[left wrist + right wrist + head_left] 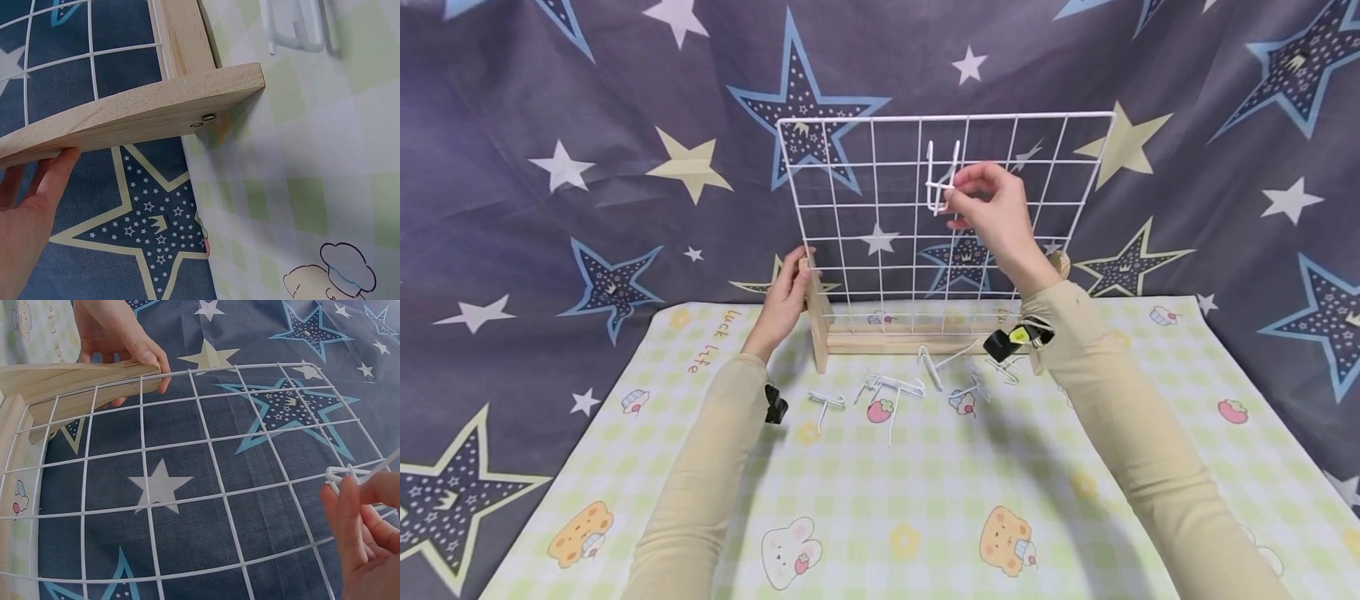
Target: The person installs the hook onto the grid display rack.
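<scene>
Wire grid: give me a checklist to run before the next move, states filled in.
1. Wire grid standing up in its wooden stand: ok.
2. Left grip holding the left wooden upright: ok.
3. Right grip pinching a white hook: ok.
4. That hook caught on a grid bar: cannot tell; it is partly hidden.
5. Right wooden upright planted firmly: cannot tell; it is mostly hidden.
6. Space before the stand free of loose hooks: not ok; several lie on the tablecloth.

Right hand (1000, 215) raised — pinching, left hand (781, 304) lower
</scene>
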{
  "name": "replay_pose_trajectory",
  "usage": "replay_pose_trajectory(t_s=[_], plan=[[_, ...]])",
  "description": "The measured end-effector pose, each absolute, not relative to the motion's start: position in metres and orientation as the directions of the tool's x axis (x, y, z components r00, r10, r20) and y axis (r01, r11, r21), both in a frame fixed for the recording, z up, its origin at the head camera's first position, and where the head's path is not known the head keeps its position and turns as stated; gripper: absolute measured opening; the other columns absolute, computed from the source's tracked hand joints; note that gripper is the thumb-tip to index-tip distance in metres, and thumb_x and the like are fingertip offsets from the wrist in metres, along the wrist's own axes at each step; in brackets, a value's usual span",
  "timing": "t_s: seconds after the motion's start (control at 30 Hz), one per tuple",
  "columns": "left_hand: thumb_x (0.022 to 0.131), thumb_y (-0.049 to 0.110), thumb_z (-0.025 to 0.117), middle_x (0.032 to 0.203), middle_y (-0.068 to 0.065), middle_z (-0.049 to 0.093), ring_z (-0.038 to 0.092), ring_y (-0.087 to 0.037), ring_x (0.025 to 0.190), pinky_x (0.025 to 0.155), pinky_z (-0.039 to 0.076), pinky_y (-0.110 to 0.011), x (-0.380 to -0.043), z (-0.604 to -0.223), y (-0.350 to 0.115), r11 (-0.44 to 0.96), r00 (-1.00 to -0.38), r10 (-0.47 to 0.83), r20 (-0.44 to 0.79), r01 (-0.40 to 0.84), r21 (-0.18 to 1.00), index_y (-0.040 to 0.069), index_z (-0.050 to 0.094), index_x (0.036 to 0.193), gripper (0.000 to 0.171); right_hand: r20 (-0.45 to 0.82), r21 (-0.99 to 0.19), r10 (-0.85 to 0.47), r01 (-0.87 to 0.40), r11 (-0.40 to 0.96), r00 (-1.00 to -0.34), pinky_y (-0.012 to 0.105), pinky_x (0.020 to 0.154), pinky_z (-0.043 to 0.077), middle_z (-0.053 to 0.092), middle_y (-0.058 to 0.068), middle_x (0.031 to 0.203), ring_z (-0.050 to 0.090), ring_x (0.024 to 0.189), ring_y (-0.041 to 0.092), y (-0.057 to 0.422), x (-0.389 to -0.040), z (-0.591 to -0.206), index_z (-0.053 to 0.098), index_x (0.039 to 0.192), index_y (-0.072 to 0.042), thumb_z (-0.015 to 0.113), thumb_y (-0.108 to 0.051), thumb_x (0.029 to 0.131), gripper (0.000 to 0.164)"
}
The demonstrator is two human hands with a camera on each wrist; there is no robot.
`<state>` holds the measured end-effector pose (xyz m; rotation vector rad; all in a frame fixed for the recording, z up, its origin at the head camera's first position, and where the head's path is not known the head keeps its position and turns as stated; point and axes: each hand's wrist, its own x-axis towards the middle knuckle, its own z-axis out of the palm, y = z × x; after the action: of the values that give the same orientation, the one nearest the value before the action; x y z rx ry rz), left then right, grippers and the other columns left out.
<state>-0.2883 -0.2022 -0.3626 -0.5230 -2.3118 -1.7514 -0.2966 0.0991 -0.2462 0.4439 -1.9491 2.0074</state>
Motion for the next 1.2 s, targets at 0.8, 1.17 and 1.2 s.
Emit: replay_pose_trajectory(t_s=[0.8, 1.17, 1.2], plan=[[0.106, 0.015, 0.036, 0.123, -0.034, 0.051, 0.051, -0.053, 0.111, 0.084, 0.05, -0.059, -0.288, -0.364, -0.201, 0.242, -0.911, 0.16, 0.38, 0.41, 0.879, 0.002, 0.033, 0.145, 0.041, 0.396, -0.918, -0.035, -0.396, -0.014, -0.917, 0.029, 0.06, 0.058, 0.065, 0.01, 0.083, 0.068, 0.071, 0.017, 0.101, -0.299, -0.269, 0.059, 0.096, 0.001, 0.064, 0.007, 0.086, 0.013], [0.106, 0.013, 0.035, 0.125, -0.037, 0.049, 0.049, -0.054, 0.113, 0.086, 0.049, -0.06, -0.288, -0.363, -0.199, 0.23, -0.909, 0.16, 0.385, 0.413, 0.881, 0.001, 0.032, 0.145, 0.041, 0.373, -0.926, -0.077, -0.376, 0.03, -0.925, 0.026, 0.057, 0.057, 0.065, 0.017, 0.091, 0.068, 0.068, 0.015, 0.105, -0.294, -0.288, 0.059, 0.1, 0.003, 0.064, 0.005, 0.087, 0.014], [0.106, 0.013, 0.035, 0.124, -0.037, 0.049, 0.049, -0.054, 0.113, 0.086, 0.049, -0.059, -0.288, -0.363, -0.2, 0.23, -0.908, 0.16, 0.386, 0.415, 0.881, 0.0, 0.032, 0.145, 0.041, 0.372, -0.926, -0.079, -0.375, 0.033, -0.925, 0.026, 0.057, 0.057, 0.065, 0.016, 0.09, 0.068, 0.068, 0.015, 0.105, -0.293, -0.29, 0.059, 0.1, 0.003, 0.064, 0.005, 0.088, 0.014]])
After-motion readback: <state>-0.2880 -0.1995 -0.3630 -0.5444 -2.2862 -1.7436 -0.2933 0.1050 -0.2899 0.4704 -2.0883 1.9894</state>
